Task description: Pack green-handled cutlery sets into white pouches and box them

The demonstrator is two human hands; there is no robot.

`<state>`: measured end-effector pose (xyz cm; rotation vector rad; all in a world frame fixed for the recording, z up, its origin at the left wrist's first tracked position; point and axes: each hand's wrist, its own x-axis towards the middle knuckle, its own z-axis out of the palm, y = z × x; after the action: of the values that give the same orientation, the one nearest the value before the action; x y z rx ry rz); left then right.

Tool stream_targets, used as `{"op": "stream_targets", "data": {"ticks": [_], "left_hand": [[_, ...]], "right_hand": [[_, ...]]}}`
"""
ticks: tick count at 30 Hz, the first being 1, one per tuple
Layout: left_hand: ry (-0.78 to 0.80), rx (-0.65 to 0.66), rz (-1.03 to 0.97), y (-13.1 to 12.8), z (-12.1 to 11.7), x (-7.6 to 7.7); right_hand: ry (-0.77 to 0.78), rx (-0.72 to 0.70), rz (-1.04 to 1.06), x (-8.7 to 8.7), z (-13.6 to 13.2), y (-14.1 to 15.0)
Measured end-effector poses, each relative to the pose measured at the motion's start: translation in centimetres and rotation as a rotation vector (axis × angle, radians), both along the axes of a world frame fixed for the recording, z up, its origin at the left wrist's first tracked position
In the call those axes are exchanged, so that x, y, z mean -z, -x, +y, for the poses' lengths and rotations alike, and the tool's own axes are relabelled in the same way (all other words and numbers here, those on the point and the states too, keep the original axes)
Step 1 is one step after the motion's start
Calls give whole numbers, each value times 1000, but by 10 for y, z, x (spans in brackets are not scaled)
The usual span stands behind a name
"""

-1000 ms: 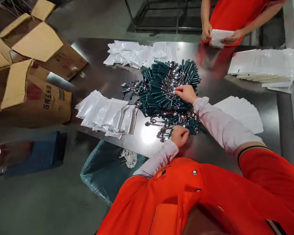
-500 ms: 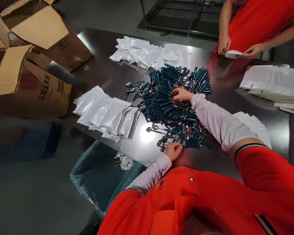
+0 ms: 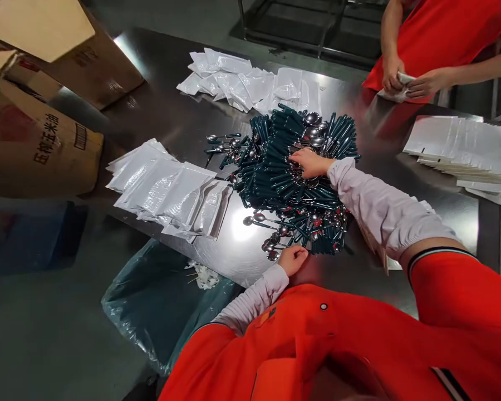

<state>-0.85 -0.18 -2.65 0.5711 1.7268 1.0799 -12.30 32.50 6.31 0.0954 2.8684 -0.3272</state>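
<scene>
A big heap of spoons [image 3: 271, 167] with dark green handles and shiny metal bowls covers the middle of the steel table. My right hand [image 3: 311, 162] reaches into the heap, fingers bent down and closed among the spoons; its fingertips are partly hidden. At the near edge of the heap, my left hand [image 3: 293, 259] rests low over the table with its fingers curled together. Whatever may be inside those fingers is hidden. Just beyond it lie a few loose spoons [image 3: 271, 245], bowls pointing left.
White packets [image 3: 162, 186] lie left of the heap, more packets [image 3: 242, 81] behind it. Flat white sleeves [image 3: 463, 145] are stacked at right. Open cartons [image 3: 45, 150] stand at left; a lined bin [image 3: 150, 306] sits below the table edge. A co-worker's hands [image 3: 409, 83] handle a white packet.
The view has shifted slightly, so the table's contents sit further left. My right hand stays in the spoon heap, fingers lower onto it. The co-worker's hands have come together around the white packet.
</scene>
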Motion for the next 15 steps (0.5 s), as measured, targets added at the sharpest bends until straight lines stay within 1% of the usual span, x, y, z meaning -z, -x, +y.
{"op": "stream_targets", "data": {"ticks": [2, 4, 7, 11, 13, 15], "left_hand": [[13, -17, 7, 2, -2, 4], [37, -20, 31, 4, -3, 9], [60, -12, 55, 5, -5, 15], [90, 1, 35, 4, -6, 17], [89, -8, 12, 2, -5, 15], [81, -26, -11, 1, -4, 13]], "right_hand": [[-96, -15, -30, 0, -10, -8], [-141, -24, -36, 1, -20, -16], [-95, -12, -21, 4, -24, -23], [22, 46, -8, 11, -13, -26], [26, 48, -30, 12, -6, -26], [9, 18, -44, 12, -3, -26]]}}
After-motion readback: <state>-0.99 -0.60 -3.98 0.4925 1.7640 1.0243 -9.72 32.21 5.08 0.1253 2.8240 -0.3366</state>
